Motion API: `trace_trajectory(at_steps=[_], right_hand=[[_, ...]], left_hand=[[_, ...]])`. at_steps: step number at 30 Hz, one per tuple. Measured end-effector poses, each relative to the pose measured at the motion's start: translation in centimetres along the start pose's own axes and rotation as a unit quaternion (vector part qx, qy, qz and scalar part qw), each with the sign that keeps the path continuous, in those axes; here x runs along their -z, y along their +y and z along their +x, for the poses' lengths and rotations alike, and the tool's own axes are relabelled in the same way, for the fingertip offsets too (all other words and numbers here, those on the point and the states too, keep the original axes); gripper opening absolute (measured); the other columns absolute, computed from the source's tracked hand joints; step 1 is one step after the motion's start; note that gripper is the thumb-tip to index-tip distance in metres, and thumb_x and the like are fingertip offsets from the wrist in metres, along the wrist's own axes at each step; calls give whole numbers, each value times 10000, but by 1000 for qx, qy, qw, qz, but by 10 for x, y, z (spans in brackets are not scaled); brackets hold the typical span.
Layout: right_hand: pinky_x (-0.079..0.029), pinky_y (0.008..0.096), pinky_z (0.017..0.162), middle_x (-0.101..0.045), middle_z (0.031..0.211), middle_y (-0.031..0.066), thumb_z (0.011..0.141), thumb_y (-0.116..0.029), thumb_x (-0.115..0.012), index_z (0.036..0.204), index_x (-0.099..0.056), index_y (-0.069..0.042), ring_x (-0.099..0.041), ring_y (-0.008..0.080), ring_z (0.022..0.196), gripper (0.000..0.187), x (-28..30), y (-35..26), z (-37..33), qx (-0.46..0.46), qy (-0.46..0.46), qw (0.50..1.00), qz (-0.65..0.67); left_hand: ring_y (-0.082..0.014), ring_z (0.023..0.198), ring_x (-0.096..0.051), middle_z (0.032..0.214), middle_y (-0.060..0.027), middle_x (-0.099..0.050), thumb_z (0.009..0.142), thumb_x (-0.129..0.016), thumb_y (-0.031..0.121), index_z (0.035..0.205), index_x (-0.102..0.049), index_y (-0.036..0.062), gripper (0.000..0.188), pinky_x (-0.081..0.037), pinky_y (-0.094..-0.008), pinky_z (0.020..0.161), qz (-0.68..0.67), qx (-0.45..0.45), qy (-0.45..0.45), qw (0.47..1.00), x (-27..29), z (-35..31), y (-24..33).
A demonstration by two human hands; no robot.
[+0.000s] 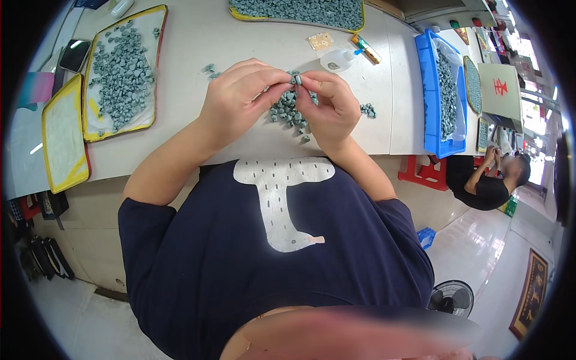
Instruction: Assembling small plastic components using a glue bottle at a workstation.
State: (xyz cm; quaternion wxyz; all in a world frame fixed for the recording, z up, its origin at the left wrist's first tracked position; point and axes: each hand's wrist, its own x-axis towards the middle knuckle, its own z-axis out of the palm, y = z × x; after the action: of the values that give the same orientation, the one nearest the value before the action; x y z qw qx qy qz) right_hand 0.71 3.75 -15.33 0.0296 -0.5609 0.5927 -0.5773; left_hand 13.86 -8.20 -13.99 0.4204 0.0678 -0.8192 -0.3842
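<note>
Above the white table, the fingertips of my left hand (237,93) and my right hand (331,107) meet, both closed in a pinch. Between them is a small grey-green piece (294,79) with a pale, shiny side. Whether it is one piece or two pressed together I cannot tell. Below the fingers lies a loose pile of similar small grey-green pieces (287,111), partly hidden by my hands. A few more pieces (368,110) lie to the right of my right hand, and a small group (211,71) sits beyond my left hand.
Left stands a yellow-edged tray (157,78) of pieces beside another yellow-edged tray (60,135) and a phone (74,55). A filled tray (297,25) lies at the back. A white squeeze bottle (338,60) and a blue bin (429,96) are right. Far right, another person (487,187) sits.
</note>
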Motion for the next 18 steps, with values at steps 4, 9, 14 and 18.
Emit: trace_trajectory(at_steps=[4, 9, 14, 18], right_hand=[[-527, 243, 682, -636, 1016, 154, 755, 171, -641, 950, -632, 53, -638, 169, 818, 228, -1, -1, 2, -29, -7, 999, 16], [-521, 231, 677, -638, 1002, 150, 759, 165, -639, 982, -637, 57, -632, 162, 830, 248, 1, -5, 4, -33, -31, 999, -3], [-515, 222, 666, -642, 982, 150, 753, 159, -645, 972, -640, 55, -630, 156, 828, 242, 1, -2, 4, 7, -34, 999, -9], [-509, 215, 657, -646, 970, 150, 746, 158, -649, 959, -636, 59, -627, 149, 817, 235, 1, -1, 2, 5, -29, 1000, -3]], left_hand=[[-234, 706, -616, 812, -108, -646, 729, -701, -67, 903, -642, -19, 190, -510, -306, 616, 12, -53, 19, 998, 3, 3, -4], [-260, 722, -612, 835, -121, -641, 697, -681, -113, 929, -637, -56, 243, -512, -315, 616, 64, -164, 28, 984, 4, 4, -11], [-283, 740, -617, 853, -131, -635, 672, -669, -124, 938, -629, -72, 275, -517, -332, 630, 69, -186, 31, 980, 4, 2, -10], [-302, 793, -609, 901, -140, -619, 654, -665, -60, 988, -608, -57, 338, -533, -353, 710, 81, -191, -1, 978, 5, 1, -9]])
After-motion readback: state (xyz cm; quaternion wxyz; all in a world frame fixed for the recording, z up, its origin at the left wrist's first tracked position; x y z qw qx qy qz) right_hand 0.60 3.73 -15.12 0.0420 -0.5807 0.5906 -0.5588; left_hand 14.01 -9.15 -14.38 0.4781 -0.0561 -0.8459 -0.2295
